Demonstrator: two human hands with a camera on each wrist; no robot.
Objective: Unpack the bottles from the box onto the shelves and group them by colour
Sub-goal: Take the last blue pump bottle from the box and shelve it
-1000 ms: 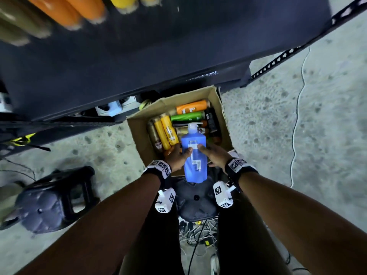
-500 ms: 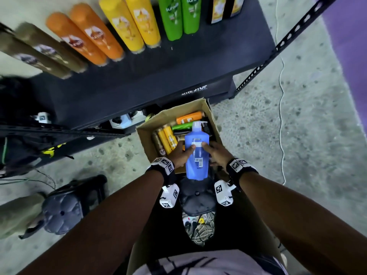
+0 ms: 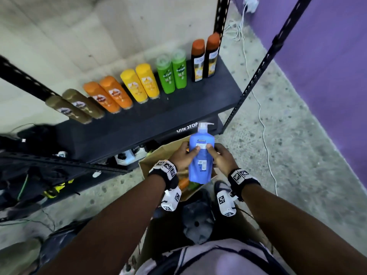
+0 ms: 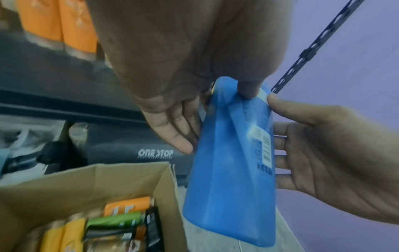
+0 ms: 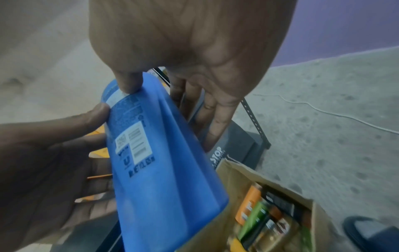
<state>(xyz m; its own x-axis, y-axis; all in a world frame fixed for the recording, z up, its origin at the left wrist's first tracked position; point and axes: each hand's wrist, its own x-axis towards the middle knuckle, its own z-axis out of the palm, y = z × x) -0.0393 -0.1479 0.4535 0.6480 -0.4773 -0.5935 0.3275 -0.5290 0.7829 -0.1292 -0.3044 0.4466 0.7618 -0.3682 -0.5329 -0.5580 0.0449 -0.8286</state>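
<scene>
bare forearms, black wristbands (image 3: pixel 168 172) — white tag-marked cubes

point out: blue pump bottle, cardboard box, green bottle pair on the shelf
blue pump bottle (image 3: pixel 200 165), head view, on the lower body near the barcode label.
cardboard box (image 4: pixel 90 184), left wrist view, on the inner face of its far wall.
green bottle pair (image 3: pixel 172 73), head view, on the seam between the two green bodies.
</scene>
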